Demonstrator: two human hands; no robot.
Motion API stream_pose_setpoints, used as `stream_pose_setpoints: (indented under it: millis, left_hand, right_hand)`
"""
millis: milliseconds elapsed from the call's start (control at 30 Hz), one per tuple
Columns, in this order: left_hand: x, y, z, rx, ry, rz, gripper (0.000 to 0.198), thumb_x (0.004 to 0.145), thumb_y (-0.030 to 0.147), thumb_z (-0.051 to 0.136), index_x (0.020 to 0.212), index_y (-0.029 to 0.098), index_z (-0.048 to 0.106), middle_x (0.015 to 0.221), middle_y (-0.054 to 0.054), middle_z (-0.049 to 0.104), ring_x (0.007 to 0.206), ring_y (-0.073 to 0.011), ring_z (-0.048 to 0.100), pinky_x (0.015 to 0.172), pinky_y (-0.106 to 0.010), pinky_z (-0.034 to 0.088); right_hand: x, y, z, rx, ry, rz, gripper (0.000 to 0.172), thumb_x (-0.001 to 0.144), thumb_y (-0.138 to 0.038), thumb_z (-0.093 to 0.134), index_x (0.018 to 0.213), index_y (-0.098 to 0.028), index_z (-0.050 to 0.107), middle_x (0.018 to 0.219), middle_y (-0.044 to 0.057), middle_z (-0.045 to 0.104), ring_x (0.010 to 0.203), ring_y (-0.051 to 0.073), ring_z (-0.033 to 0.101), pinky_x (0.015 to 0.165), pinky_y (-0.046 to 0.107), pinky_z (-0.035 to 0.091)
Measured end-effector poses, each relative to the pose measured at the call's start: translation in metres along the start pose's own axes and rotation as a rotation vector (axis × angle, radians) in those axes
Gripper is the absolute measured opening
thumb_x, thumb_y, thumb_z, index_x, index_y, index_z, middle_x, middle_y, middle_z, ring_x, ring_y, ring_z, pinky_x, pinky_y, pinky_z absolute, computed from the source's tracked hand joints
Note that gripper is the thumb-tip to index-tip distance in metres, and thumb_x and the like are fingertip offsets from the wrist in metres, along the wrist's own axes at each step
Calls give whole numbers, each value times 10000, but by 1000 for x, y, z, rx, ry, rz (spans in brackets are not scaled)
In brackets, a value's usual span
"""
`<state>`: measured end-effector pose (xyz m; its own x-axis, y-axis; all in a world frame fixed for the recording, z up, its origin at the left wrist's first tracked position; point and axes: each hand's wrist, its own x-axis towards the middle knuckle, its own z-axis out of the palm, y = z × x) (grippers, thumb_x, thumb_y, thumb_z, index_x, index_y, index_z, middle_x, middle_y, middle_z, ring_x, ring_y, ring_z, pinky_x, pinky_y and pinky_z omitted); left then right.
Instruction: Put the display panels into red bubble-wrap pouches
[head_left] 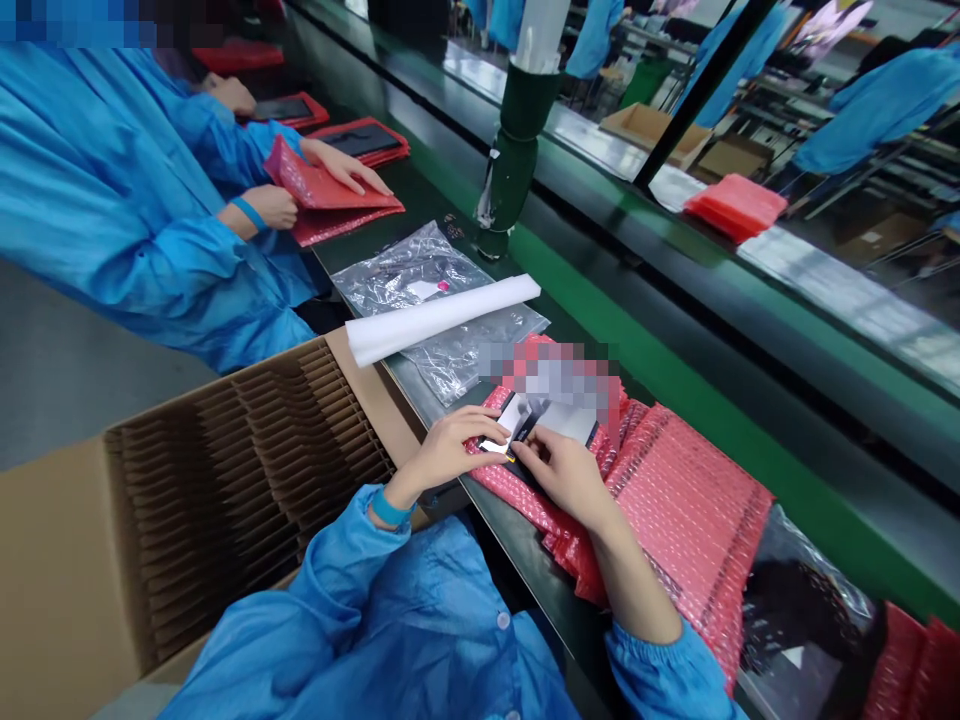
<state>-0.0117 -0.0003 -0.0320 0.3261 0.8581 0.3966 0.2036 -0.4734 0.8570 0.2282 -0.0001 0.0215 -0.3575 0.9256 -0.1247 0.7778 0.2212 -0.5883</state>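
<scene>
Blue smock (450, 630) fabric fills the near edge, its sleeves running forward to both forearms. Beside it on the left, an open cardboard box (60, 560) holds close rows of corrugated dividers (255, 470). Red bubble-wrap pouches (697, 500) lie stacked on the dark bench; at lower right, a clear bag (795, 530) contains something dark. The flat, glossy panel (574, 425) rests on red bubble wrap (502, 490) in front of the person, its far part blurred out. The left hand (454, 447) has its fingers outstretched and thumb apart, the tips at the panel's near-left corner. The right hand (559, 470) curls over the near edge, thumb and forefinger close together; whether they pinch anything, I cannot tell. Both wrists slant inward, palms down.
</scene>
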Motion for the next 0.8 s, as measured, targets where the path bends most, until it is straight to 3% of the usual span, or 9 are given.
stream_pose_setpoints:
  millis: [200, 400, 633, 800]
  left_hand:
    - [-1, -3, 2, -3, -1, -1, 148, 951, 357, 875, 1061, 266, 839, 1151, -51, 865, 1336, -295, 712, 1162, -485, 575]
    - [-1, -3, 1, -7, 1, -20, 205, 931, 398, 895, 1077, 265, 842, 1152, -71, 858, 1356, -312, 702, 1180, -517, 565]
    - [1, 7, -7, -76, -105, -52, 638, 930, 398, 896, 1516, 302, 664, 1590, -123, 656, 1489, -321, 611, 1293, -539, 477]
    - [-3, 5, -7, 123, -219, -86, 540, 1024, 383, 783, 1545, 336, 651, 1587, -92, 663, 1619, -330, 472, 1349, -586, 387]
  right_hand:
    - [-2, -5, 4, -81, 24, 19, 345, 1120, -495, 566, 876, -250, 570, 789, -11, 680, 709, 216, 619, 632, 330, 325]
    - [-3, -12, 5, -157, 10, 59, 289, 1096, -423, 661, 883, -249, 574, 806, -10, 706, 735, 228, 645, 623, 331, 310]
    - [-6, -17, 11, -151, 88, 147, 255, 1070, -434, 757, 1016, -251, 588, 871, 8, 740, 776, 260, 686, 619, 331, 283]
    - [-14, -24, 13, -224, 146, 189, 321, 1087, -490, 760, 1061, -226, 579, 942, 24, 753, 844, 277, 723, 618, 327, 256]
